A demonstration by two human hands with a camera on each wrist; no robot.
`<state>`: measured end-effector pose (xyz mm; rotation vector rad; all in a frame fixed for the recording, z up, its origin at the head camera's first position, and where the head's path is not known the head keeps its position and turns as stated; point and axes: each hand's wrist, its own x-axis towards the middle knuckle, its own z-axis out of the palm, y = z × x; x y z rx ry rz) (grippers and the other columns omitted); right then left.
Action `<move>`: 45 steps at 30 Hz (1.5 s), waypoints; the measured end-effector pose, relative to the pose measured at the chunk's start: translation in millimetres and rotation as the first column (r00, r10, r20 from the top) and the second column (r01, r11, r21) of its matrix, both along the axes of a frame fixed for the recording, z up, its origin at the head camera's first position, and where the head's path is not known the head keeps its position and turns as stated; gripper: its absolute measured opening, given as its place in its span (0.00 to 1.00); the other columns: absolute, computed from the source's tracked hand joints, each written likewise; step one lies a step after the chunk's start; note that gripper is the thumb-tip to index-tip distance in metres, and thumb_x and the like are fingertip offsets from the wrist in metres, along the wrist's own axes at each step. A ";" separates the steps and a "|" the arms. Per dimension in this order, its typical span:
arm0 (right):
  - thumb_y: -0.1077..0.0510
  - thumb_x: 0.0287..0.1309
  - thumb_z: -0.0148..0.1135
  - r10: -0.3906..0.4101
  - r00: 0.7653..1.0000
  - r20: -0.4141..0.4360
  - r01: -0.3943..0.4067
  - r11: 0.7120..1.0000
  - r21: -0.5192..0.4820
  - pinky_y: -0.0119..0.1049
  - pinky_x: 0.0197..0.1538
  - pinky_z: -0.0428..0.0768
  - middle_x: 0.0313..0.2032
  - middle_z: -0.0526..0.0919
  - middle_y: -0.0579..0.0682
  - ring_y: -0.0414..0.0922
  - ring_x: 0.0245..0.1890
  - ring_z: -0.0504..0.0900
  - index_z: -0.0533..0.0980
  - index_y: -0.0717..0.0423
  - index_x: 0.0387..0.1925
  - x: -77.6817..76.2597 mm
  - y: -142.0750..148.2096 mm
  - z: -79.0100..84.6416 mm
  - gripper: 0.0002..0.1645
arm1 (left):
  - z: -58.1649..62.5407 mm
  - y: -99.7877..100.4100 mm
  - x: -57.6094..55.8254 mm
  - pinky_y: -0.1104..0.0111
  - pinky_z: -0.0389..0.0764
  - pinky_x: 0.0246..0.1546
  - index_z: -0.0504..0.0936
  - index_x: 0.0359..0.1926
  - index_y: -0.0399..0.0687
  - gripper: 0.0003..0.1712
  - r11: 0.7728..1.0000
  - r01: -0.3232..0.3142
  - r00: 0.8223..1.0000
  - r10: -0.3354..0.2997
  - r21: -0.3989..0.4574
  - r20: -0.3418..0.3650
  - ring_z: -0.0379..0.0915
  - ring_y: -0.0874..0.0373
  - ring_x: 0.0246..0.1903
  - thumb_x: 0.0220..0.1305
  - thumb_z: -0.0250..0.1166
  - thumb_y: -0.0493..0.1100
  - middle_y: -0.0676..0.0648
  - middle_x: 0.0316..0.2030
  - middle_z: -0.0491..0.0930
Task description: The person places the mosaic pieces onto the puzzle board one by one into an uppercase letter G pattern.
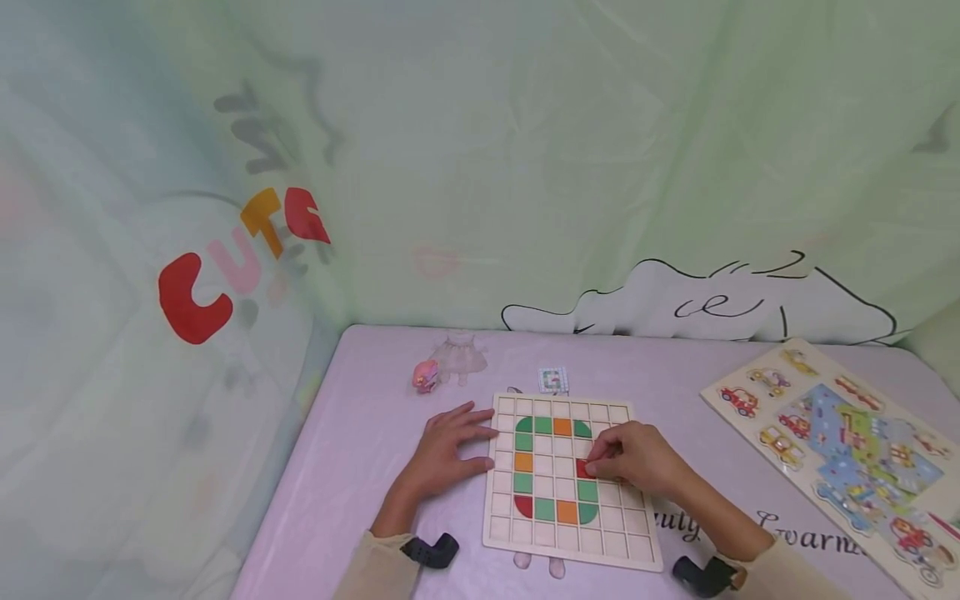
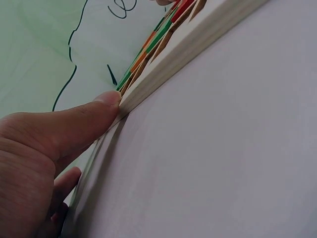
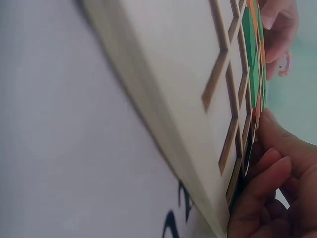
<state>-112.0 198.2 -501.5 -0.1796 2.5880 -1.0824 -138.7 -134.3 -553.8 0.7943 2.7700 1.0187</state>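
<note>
A square wooden grid board point(image 1: 622, 546) lies on the table, with green, orange and red tiles forming a ring in its cells. My left hand point(image 1: 447, 450) is spread along the board's left side, and its thumb point(image 2: 106, 101) touches the edge. Over the right side of the ring, my right hand point(image 1: 637, 458) has curled fingers and pinches a red tile point(image 1: 582, 468) at its cell. In the right wrist view the thumb point(image 3: 280, 134) comes down at the tile, whose far part the fingers hide. Another red tile point(image 1: 523, 506) sits at the ring's lower left corner.
Behind the board lies a small pattern card point(image 1: 553, 380). A pink figurine point(image 1: 425, 376) stands at the back left. On the right, a vehicle puzzle board point(image 1: 750, 400) lies at an angle, with a red stick point(image 1: 943, 525) by it. Printed curtains surround the table point(image 1: 360, 392).
</note>
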 end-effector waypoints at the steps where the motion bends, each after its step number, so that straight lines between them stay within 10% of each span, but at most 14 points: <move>1: 0.54 0.52 0.78 -0.004 1.000 0.008 0.004 1.000 -0.006 0.30 0.27 0.70 0.24 0.81 0.42 0.41 0.28 0.73 0.84 0.46 0.27 0.1 1.2 1.6 0.07 | 0.3 0.1 0.0 0.41 0.57 0.72 0.84 0.59 0.61 0.25 1.000 0.001 1.000 -0.001 -0.001 -0.001 0.55 0.50 0.78 0.61 0.72 0.56 0.57 0.71 0.72; 45: 0.51 0.51 0.77 0.189 0.977 0.097 -0.198 0.976 0.092 0.29 0.31 0.70 0.30 0.80 0.43 0.34 0.28 0.72 0.85 0.46 0.39 17.6 141.4 7.2 0.13 | 0.8 0.1 0.4 0.42 0.58 0.71 0.85 0.59 0.61 0.25 1.000 0.004 0.999 -0.005 -0.014 -0.032 0.56 0.48 0.77 0.61 0.72 0.56 0.56 0.71 0.73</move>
